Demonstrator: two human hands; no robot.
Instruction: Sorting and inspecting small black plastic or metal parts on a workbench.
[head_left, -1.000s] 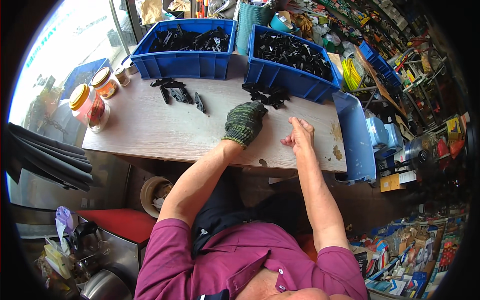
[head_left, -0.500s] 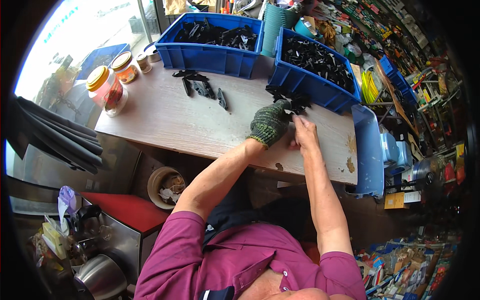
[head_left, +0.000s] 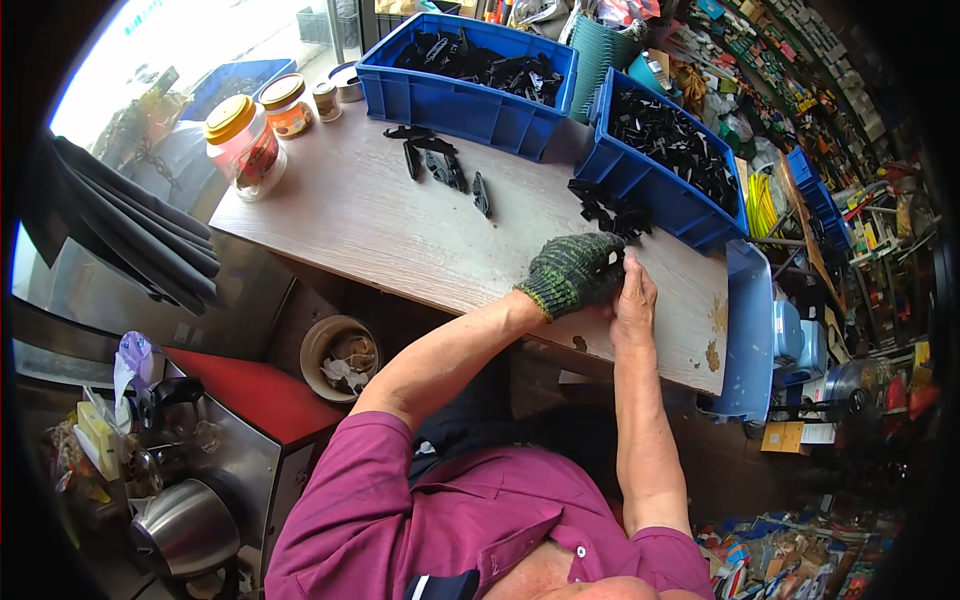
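Note:
My left hand (head_left: 583, 272) wears a green-and-black knit glove and is closed over the table's near part. My bare right hand (head_left: 635, 300) is pressed against it, fingers together and pointing away from me. A small dark piece seems to lie between the two hands, but the glove and fingers hide most of it. Just beyond them is a pile of black plastic parts (head_left: 610, 212). Farther left on the wooden table (head_left: 350, 210) lie a few separate black parts (head_left: 443, 168), with one slim piece (head_left: 482, 195) apart from them.
Two blue crates full of black parts, a left crate (head_left: 455, 108) and a right crate (head_left: 660, 196), line the table's far side. Lidded jars (head_left: 243, 150) stand at its left end. A light-blue bin (head_left: 750, 330) adjoins the right edge; a waste bucket (head_left: 318, 365) sits below.
The view has shifted, so the table sits lower and farther right. My right hand's fingers have straightened up along the gloved hand; a pale bit seen between the hands is now out of sight.

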